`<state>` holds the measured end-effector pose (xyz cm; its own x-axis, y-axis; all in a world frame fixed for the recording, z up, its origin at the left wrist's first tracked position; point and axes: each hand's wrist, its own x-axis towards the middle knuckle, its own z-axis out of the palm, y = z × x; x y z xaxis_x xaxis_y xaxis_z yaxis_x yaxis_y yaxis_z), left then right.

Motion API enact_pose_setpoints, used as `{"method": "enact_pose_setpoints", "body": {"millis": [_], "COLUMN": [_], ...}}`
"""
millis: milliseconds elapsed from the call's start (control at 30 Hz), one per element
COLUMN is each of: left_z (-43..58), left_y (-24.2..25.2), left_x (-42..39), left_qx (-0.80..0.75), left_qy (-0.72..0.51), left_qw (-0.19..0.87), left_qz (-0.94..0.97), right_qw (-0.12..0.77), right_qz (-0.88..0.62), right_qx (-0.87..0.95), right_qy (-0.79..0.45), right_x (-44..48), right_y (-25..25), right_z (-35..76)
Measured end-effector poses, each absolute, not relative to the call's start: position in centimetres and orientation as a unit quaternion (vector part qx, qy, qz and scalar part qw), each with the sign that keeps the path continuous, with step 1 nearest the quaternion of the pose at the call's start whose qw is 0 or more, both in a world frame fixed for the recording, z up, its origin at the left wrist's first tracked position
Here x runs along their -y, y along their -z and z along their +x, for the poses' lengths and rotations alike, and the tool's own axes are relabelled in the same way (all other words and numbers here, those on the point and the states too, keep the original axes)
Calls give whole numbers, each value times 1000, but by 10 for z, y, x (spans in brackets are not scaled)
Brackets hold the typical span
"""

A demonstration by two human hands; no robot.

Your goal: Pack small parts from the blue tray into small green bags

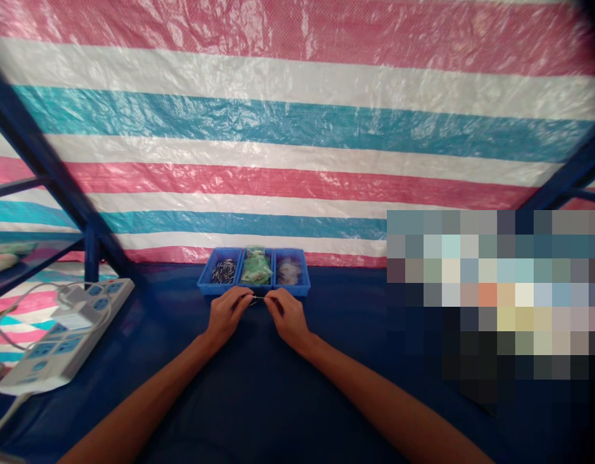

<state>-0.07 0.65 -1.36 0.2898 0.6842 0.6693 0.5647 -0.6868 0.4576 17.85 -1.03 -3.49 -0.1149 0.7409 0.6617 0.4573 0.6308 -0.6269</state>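
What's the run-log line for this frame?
left hand: pinching thin wire | right hand: pinching thin wire | blue tray: dark pins, green packets, clear bags | power strip: left of hands

Thin pale wire [259, 298] | held level, pinched at each end | stretched between left hand [226, 316] and right hand [288, 316]

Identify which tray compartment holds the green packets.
The middle compartment of the blue tray: its green packets set it apart from the left one's small dark parts and the right one's clear bags.
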Motion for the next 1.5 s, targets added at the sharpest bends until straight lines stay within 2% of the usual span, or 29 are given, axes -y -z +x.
{"method": "enact_pose_setpoints", "body": {"millis": [233,967,1500], "left_z": [0,-3,3], "left_y": [17,24,11], "left_x": [-9,-9,-7], "left_qx": [-332,-377,-345], "left_qy": [-490,-443,-442], "left_qw": [26,45,65], "left_qz": [805,812,825], "right_qw": [538,536,530], "right_qz": [-413,-394,-428], "right_qx": [722,730,717], "right_qy": [-135,-155,-148], "right_x": [9,11,9], "right_y": [34,32,35], "right_z": [178,178,179]}}
